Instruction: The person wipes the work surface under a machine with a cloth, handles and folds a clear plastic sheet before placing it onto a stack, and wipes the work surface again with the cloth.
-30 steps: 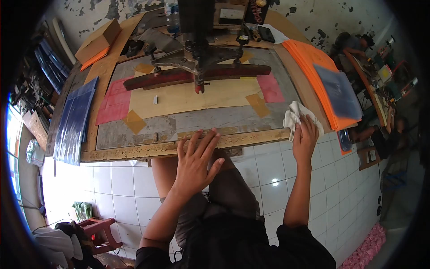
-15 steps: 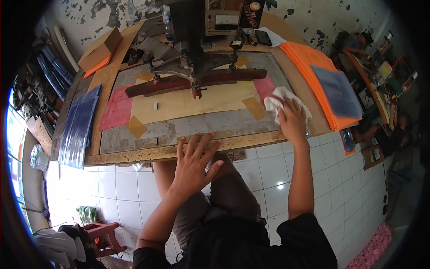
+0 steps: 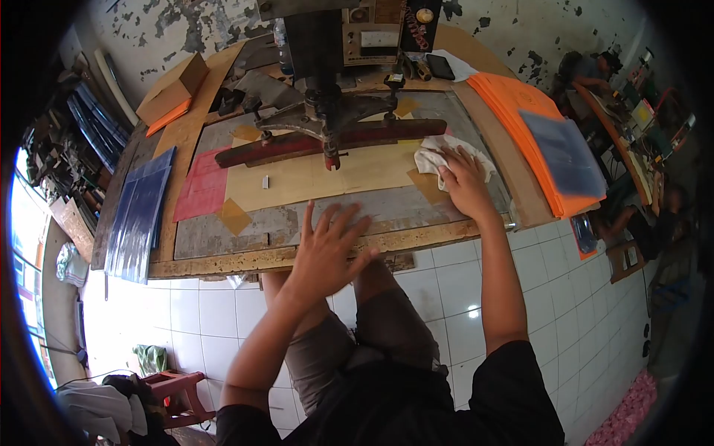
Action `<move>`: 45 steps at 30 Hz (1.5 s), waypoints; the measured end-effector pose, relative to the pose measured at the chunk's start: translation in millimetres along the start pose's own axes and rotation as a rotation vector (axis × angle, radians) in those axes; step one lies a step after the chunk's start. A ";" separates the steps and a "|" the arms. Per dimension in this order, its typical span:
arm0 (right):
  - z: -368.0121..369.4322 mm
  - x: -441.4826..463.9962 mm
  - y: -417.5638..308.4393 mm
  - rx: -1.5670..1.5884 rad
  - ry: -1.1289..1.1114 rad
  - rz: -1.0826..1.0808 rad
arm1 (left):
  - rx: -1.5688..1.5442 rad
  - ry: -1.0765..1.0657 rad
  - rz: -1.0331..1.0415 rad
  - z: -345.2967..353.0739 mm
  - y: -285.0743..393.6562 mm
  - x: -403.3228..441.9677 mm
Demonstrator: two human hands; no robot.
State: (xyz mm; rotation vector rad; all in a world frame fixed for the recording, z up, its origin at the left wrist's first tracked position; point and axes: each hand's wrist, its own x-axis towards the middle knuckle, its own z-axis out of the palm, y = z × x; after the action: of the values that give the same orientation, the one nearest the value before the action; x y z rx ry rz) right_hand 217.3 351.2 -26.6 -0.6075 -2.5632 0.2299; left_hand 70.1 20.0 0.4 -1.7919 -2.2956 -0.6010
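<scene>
Under my right hand [image 3: 465, 178] is a crumpled white cloth [image 3: 431, 154], which the fingers press onto the right part of the grey worktop plate [image 3: 394, 212]. My left hand [image 3: 326, 253] has its fingers spread over the front edge of the table, with nothing in it. A cream sheet [image 3: 297, 178] lies on the plate, with a red patch [image 3: 201, 186] at its left and brown tape pieces [image 3: 236, 218] at its corners. Above the sheet hangs the press machine's dark red bar [image 3: 282, 149]. A small pale piece [image 3: 265, 181] rests on the sheet.
Blue clear plastic sheets [image 3: 139, 208] lie at the left edge, near a cardboard box [image 3: 172, 89]. A stack of orange sheets [image 3: 513, 119] with a clear blue sheet [image 3: 563, 152] on top is at the right. Farther right, another person [image 3: 595, 70] sits near a bench.
My right hand and the white cloth have moved left across the plate, now covering much of the right red patch. My left hand has lifted slightly, its fingers spread. The view has shifted a little.
</scene>
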 end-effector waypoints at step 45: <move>-11.5 -125.9 -85.1 0.132 0.081 -0.297 | -0.230 -0.143 0.056 -12.0 -45.7 21.2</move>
State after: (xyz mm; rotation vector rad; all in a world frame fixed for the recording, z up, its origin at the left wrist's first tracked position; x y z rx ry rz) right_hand 289.1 218.4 -47.4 -0.1791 -2.4960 0.2630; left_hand 19.4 25.0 9.6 -2.0570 -2.3393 -0.7802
